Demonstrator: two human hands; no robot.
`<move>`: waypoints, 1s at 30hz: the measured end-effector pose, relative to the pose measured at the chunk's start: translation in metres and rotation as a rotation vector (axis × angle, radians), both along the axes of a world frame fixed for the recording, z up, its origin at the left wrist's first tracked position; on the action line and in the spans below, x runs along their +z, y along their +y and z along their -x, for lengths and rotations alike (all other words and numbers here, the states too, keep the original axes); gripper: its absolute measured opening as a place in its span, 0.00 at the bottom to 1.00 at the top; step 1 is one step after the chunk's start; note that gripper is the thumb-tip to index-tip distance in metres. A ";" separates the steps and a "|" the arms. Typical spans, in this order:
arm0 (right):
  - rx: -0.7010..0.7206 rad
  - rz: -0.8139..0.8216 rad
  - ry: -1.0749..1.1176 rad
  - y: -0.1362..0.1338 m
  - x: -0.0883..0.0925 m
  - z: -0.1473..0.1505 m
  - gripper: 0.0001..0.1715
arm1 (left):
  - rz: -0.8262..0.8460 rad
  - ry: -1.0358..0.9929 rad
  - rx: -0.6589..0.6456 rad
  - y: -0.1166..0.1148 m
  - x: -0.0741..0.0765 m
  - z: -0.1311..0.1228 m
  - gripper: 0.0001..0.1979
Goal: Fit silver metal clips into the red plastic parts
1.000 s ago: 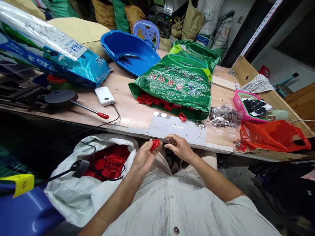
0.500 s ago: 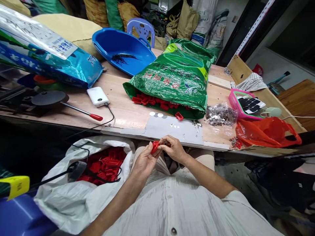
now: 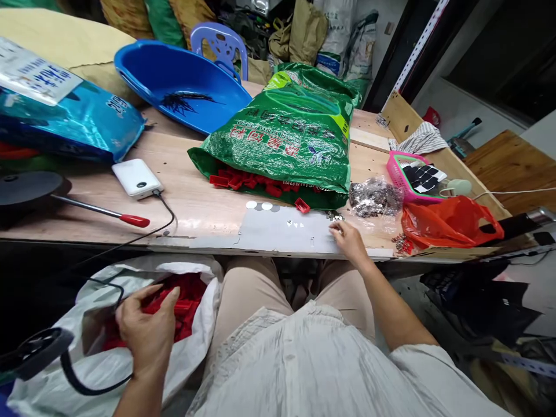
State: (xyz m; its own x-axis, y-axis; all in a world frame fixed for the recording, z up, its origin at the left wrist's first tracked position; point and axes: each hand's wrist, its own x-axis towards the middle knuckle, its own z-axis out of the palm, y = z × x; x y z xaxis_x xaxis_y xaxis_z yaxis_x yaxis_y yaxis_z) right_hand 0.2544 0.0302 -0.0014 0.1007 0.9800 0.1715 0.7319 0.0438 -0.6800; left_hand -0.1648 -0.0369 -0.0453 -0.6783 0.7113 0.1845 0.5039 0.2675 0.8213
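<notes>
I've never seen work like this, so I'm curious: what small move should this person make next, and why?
Probably the right hand should pinch up one of the small metal bits at the edge of the grey sheet, since its fingertips are right beside them. The left hand is already down among the red plastic pieces in the white sack.

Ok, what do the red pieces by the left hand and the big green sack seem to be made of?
The red pieces by the left hand look like moulded plastic: even colour, crisp edges, slight sheen. The green sack looks like plastic, probably woven with a glossy printed coating, given its shiny creases; the weave itself is hard to confirm.
</notes>
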 end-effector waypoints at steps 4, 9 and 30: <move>-0.119 0.120 -0.181 0.005 -0.003 -0.033 0.07 | -0.094 0.218 -0.057 0.009 0.002 -0.003 0.15; -0.017 0.063 -0.222 0.020 -0.001 -0.015 0.13 | -0.271 0.268 -0.292 0.034 0.004 -0.050 0.16; 0.365 0.100 0.164 0.014 0.017 0.070 0.12 | -0.247 -0.029 -0.841 0.027 0.012 -0.155 0.25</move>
State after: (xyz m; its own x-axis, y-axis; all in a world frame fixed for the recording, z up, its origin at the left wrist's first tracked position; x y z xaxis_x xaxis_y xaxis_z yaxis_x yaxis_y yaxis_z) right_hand 0.1848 0.0440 0.0153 -0.2386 0.9675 0.0840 0.5620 0.2082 -0.8005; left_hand -0.0101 -0.0101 -0.0338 0.0461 0.9196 0.3902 0.4322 -0.3705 0.8221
